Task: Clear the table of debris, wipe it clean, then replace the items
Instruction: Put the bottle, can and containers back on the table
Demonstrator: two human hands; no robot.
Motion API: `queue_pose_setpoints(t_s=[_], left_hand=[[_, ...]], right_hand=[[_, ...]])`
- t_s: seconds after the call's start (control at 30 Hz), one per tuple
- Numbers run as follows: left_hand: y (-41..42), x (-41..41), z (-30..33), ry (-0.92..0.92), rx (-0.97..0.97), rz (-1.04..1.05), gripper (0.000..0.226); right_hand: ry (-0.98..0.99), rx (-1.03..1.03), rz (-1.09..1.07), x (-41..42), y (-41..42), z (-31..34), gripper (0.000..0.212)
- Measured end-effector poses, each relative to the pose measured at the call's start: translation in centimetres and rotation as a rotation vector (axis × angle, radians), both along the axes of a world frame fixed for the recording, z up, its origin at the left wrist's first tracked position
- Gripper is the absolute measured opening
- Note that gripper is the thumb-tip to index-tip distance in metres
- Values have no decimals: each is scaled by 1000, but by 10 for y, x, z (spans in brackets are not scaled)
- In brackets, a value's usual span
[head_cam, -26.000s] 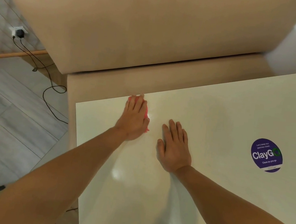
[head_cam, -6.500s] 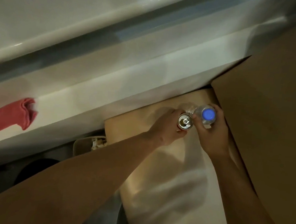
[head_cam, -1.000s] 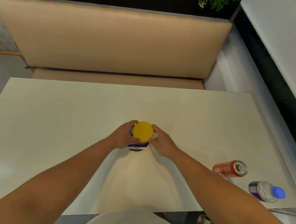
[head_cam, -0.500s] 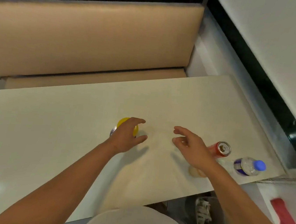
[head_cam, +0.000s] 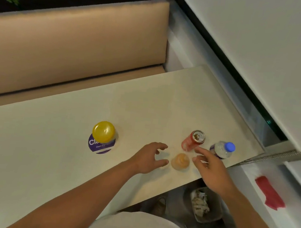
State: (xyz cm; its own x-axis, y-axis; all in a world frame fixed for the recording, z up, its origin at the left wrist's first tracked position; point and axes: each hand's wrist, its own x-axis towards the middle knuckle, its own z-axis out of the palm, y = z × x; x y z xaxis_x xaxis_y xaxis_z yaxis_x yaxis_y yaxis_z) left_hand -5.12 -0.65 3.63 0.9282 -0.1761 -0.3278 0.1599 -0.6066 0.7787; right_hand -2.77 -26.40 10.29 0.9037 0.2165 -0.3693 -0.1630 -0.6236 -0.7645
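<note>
Both hands are open and empty, the left hand (head_cam: 148,158) and right hand (head_cam: 210,167) flanking a small orange cup (head_cam: 180,161) that stands upright on the table (head_cam: 48,158) between them, about equally near each, with the can (head_cam: 193,140) just beyond.

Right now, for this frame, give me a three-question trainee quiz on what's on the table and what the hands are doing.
1. True or false: the red can lies on its side.
2. Which item sits on the purple sticker? A) blue-capped bottle B) yellow-lidded container C) red cloth
3. Fill in: the left hand and right hand flank a small ____ cup, neither gripping it.

Key: 1 false, it stands upright. 2 B. 3 orange; both hands are open on either side of it, above the table.
</note>
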Motion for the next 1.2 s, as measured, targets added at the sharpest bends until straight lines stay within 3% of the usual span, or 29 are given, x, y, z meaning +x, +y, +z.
queue_pose_setpoints(t_s=[0.23, 0.43, 0.73, 1.0, 1.2], left_hand=[[-49, 8, -17, 76, -27, -66, 63], [-64, 6, -24, 17, -62, -56, 38], [-60, -4, -31, -69, -27, 22, 47], [-14, 2, -24, -127, -23, 77, 36], [58, 31, -6, -152, 107, 51, 38]], right_hand=[[134, 1, 14, -10, -11, -52, 53], [131, 84, 93, -10, -11, -65, 37], [80, 100, 184, -2, -3, -73, 45], [20, 95, 234, 13, 50, -71, 45], [-32, 118, 321, 43, 111, -61, 40]])
